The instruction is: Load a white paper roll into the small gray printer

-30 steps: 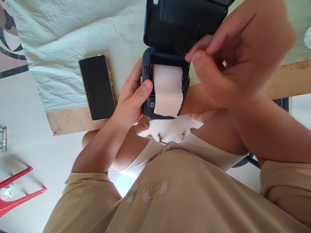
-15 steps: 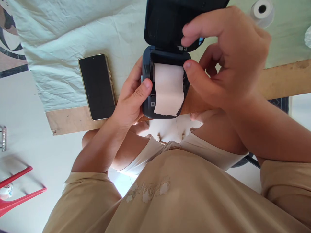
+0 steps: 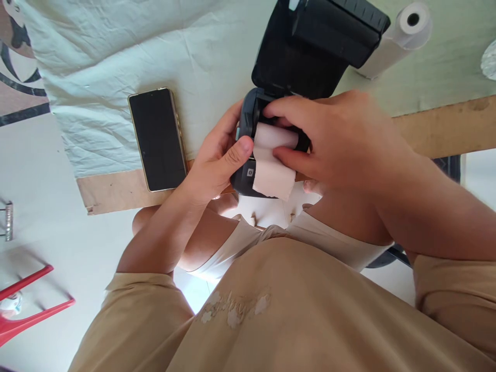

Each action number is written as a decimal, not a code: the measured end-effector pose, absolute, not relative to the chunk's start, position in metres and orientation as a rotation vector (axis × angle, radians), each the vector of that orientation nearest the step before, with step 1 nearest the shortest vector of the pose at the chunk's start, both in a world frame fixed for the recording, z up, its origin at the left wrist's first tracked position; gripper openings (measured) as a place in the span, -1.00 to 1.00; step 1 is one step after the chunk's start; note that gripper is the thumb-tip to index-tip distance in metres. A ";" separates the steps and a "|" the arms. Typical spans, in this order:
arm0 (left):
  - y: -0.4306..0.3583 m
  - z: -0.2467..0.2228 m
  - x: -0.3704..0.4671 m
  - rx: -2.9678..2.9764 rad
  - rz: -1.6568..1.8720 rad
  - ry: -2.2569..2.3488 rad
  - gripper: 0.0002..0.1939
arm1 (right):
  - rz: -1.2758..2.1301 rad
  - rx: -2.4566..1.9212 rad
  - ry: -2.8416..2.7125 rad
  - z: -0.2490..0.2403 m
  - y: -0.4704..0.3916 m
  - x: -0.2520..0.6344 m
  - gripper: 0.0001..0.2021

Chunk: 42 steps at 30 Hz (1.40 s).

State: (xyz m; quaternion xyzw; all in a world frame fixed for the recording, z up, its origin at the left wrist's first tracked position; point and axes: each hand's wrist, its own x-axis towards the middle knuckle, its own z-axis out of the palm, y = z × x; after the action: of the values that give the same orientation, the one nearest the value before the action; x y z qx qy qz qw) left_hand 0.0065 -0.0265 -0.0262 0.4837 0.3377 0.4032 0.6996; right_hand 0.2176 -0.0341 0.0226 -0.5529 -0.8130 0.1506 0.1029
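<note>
A small black receipt printer (image 3: 244,182) is gripped at its left side by my left hand (image 3: 217,160), thumb on the rim and fingers behind. Its hinged lid (image 3: 298,64) stands flipped back, away from me. Inside the compartment lies a white paper roll (image 3: 275,135), its torn paper end hanging over the front edge. My right hand (image 3: 341,139) reaches in from the right, index finger behind the roll and thumb against the paper in front. The other right fingers are mostly hidden.
Left of the printer a smartphone (image 3: 157,139) lies face up near the table edge. At the far right stands another paper roll (image 3: 420,31), partly unwound. A pale green cloth (image 3: 116,51) covers the table, with a bare wooden edge (image 3: 112,191). A red frame (image 3: 31,310) stands on the floor.
My right hand has come down from beside the lid into the compartment, onto the paper roll. The printer has tilted and shifted slightly right, and its lid has swung right.
</note>
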 end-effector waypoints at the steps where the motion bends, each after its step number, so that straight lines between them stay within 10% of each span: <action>1: -0.027 -0.026 0.007 1.065 0.904 0.767 -0.48 | 0.499 -1.587 -2.345 0.024 -0.035 0.218 -0.58; 12: -0.024 -0.024 0.006 0.928 0.954 0.887 -0.49 | 1.180 -1.438 -1.294 0.015 -0.021 0.255 -0.66; 36: -0.022 -0.034 0.002 0.968 0.969 0.791 -0.54 | -0.159 -1.580 -1.879 -0.002 -0.025 0.310 -0.53; 42: -0.022 -0.032 0.003 0.979 0.975 0.812 -0.54 | 0.186 -2.126 -1.801 -0.018 0.001 0.323 -0.38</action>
State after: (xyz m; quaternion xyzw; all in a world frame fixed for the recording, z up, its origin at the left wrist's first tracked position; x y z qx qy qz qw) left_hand 0.0035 -0.0217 -0.0318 0.4389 0.3641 0.4369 0.6956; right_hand 0.3226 0.0014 -0.0185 -0.7498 -0.6352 0.0655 0.1734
